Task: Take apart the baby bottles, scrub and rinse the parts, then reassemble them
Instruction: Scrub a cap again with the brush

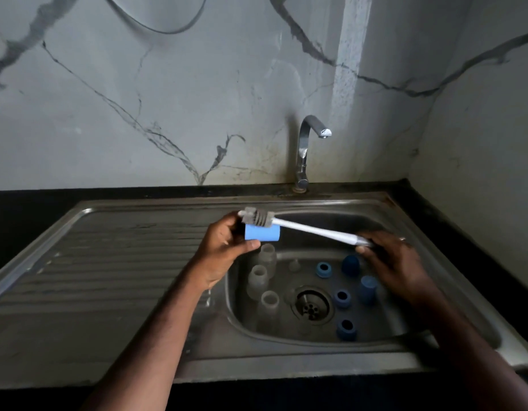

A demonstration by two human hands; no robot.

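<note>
Now, over the sink:
Left hand (227, 243): raised above the basin's left edge, fingers and thumb curled round a light blue cap (262, 232), which lies on its side with its closed end to the right.
Brush (289, 225): white handle slanting down to the right; grey bristle head (256, 216) resting on top of the cap, touching it.
Right hand (393, 262): over the basin's right side, fingers closed round the lower end of the brush handle; a ring (402, 239) on one finger.
Sink (138, 262): steel, ribbed drainboard on the left, basin on the right, drain (311, 305) in the basin floor.
Bottles (258, 280): three clear bodies standing upright, open mouths up, along the basin's left wall, close together in a row.
Teat (294, 265): small clear piece on the basin floor behind the drain; shape hard to make out.
Collars (342, 298): three dark blue rings with open holes facing up, right of the drain, apart from one another.
Dark caps (368, 289): two dark blue ones near the right hand, one just below its fingers.
Tap (305, 149): chrome, behind the basin, spout turned right.
Wall (167, 99): pale marble with dark veins.
</note>
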